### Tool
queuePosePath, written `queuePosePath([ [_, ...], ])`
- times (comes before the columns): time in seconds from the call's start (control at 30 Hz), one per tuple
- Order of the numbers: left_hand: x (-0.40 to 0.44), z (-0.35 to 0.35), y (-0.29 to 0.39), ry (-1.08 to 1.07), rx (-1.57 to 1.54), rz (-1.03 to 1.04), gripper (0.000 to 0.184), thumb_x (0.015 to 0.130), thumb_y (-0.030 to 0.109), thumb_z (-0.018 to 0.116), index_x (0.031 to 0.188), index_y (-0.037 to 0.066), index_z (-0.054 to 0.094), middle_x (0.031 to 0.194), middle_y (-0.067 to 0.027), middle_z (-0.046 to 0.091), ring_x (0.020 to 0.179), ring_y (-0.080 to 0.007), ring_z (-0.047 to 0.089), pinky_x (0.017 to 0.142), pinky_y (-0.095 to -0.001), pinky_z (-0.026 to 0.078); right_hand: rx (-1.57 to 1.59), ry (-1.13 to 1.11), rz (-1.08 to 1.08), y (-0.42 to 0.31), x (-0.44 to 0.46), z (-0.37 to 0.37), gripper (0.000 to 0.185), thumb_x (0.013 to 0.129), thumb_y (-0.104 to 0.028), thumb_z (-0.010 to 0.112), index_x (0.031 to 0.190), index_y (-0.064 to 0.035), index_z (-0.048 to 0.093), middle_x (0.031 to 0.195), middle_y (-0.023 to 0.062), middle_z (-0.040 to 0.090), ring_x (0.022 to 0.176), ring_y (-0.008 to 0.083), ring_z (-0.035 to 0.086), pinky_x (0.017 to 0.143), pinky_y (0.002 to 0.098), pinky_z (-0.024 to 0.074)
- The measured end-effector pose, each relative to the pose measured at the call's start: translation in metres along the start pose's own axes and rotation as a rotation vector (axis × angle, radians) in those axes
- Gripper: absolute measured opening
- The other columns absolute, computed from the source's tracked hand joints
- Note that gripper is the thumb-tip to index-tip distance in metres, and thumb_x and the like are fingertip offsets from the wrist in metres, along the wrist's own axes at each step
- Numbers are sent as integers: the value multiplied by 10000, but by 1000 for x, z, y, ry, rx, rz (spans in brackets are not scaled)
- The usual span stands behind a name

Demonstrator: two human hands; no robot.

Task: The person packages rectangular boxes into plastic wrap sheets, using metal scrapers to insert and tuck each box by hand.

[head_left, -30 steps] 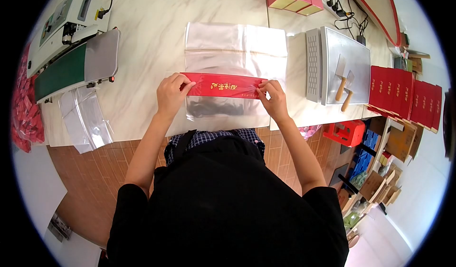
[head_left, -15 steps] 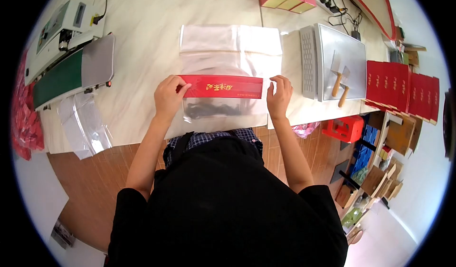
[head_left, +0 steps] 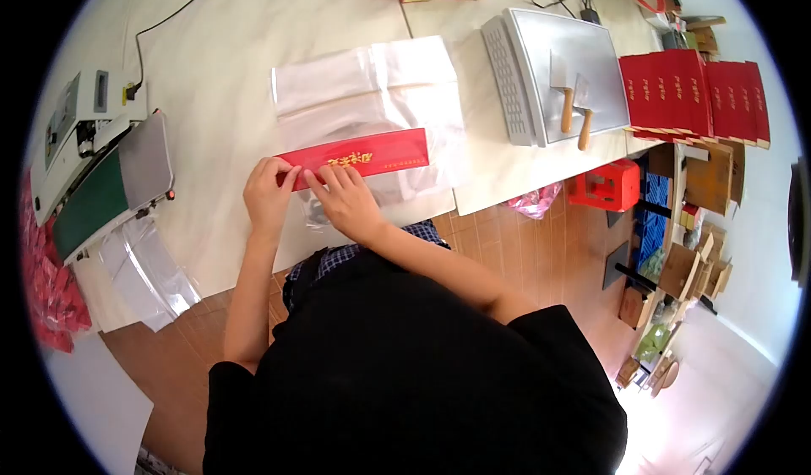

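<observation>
A long red box (head_left: 393, 149) with gold lettering lies slightly tilted on a stack of clear plastic bags (head_left: 414, 65). My left hand (head_left: 269, 194) is closed on the box's left end, thumb and fingers pinching it. Beside it, my right hand (head_left: 348, 203) has its fingers bent over the lower edge of the box, with the thumb close to the left thumb. What exactly the fingertips pinch at that end is partly hidden. The right end of the box is free of both hands.
A sealing machine with a green belt (head_left: 93, 200) stands at left, near loose clear bags (head_left: 152, 272). At right, two wooden-handled scrapers (head_left: 567, 110) lie on a metal box (head_left: 528, 69). Beyond are stacked red boxes (head_left: 667, 95) and a red stool (head_left: 604, 185).
My right hand has left the right end of the red box and come over to its left end, next to my left hand. The box is now more tilted and the view has turned.
</observation>
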State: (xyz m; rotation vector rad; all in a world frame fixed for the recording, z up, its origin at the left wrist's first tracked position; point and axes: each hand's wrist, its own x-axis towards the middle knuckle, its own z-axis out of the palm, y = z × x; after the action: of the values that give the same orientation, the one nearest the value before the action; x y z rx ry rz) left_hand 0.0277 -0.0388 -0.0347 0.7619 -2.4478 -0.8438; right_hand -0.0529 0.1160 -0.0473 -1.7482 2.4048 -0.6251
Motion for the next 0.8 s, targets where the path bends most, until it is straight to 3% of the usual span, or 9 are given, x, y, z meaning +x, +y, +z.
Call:
queuePosePath([
  [0.27,-3,1,-4,-2,-36,-39,178,763,133,755,730,63,594,741,-48,601,678,-233,593,608,-348,472,-130,-11,2,-8,2,-3,571,831,-125,532,1377,7,432,1181,153,504,1104,296,504,997,426,391],
  [0.6,-4,3,-15,36,-63,-56,162,787,140,732,755,65,591,756,-59,608,711,-261,595,660,-367,474,-61,19,63,-8,15,2,539,815,-91,533,1337,32,478,1066,147,532,1015,294,528,907,404,433],
  [0.7,-6,-8,-40,159,-83,-178,155,835,164,700,791,55,599,790,-74,633,754,-274,614,698,-366,480,-53,17,80,-8,18,0,537,811,-79,531,1333,35,485,1025,146,529,975,296,525,880,411,438],
  [0.77,-20,-12,-78,210,-58,-439,162,890,193,664,848,44,613,831,-78,664,778,-251,635,719,-350,484,-66,30,64,-6,18,-1,537,805,-65,535,1331,30,489,1005,143,524,947,299,521,866,414,438],
  [0.8,-24,-20,-88,214,-54,-441,162,890,193,664,848,44,613,831,-78,664,778,-251,635,719,-350,484,-62,30,60,-5,19,-1,537,805,-65,535,1331,30,489,1005,143,524,947,299,521,866,414,438],
])
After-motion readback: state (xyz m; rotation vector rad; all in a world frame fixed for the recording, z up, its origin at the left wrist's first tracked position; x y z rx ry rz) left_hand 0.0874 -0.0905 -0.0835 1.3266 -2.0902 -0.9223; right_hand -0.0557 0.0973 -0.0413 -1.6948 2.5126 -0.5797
